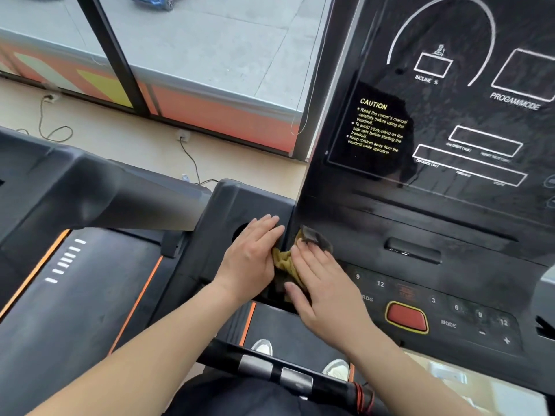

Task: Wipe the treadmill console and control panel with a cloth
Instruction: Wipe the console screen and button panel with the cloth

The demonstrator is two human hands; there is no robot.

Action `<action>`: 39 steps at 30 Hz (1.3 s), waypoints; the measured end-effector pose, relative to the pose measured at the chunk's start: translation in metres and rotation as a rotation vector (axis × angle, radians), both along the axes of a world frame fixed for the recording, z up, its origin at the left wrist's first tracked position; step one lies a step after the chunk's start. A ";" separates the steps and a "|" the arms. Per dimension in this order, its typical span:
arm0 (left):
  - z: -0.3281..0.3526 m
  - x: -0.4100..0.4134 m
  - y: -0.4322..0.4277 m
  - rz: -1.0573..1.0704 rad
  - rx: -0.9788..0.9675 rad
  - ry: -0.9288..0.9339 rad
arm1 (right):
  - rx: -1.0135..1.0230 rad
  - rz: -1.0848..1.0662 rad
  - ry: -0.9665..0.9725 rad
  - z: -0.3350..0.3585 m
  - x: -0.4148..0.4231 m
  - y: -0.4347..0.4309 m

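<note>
The black treadmill console (pixel 468 121) rises at the right, with a yellow CAUTION label and white display outlines. Below it lies the control panel (pixel 456 313) with number keys and a red stop button (pixel 407 316). A yellow-brown cloth (pixel 285 259), dark at its far end, lies at the panel's left edge. My right hand (pixel 324 292) presses flat on the cloth with straight fingers. My left hand (pixel 252 256) lies flat beside it on the console's left side tray (pixel 237 205), its fingers touching the cloth's left side. Much of the cloth is hidden under my hands.
A second treadmill (pixel 75 235) with orange trim stands at the left. A handlebar with metal grip sensors (pixel 270 370) crosses below my arms. A floor-to-ceiling window (pixel 186 55) is ahead, and power cables (pixel 192 163) trail on the floor beneath it.
</note>
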State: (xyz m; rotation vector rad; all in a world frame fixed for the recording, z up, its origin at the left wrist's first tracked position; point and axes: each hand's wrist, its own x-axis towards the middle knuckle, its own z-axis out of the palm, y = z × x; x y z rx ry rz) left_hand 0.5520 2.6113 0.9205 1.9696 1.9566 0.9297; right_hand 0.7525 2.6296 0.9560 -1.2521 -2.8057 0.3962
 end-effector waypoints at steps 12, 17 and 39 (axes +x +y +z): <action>0.027 0.007 -0.028 -0.010 0.057 -0.031 | -0.017 -0.200 -0.017 0.001 -0.031 0.023; 0.034 0.020 -0.019 -0.006 0.075 -0.049 | -0.036 -0.074 -0.015 0.003 0.023 0.006; 0.047 0.200 0.020 -0.146 0.083 -0.145 | -0.005 -0.507 0.078 0.015 0.283 0.021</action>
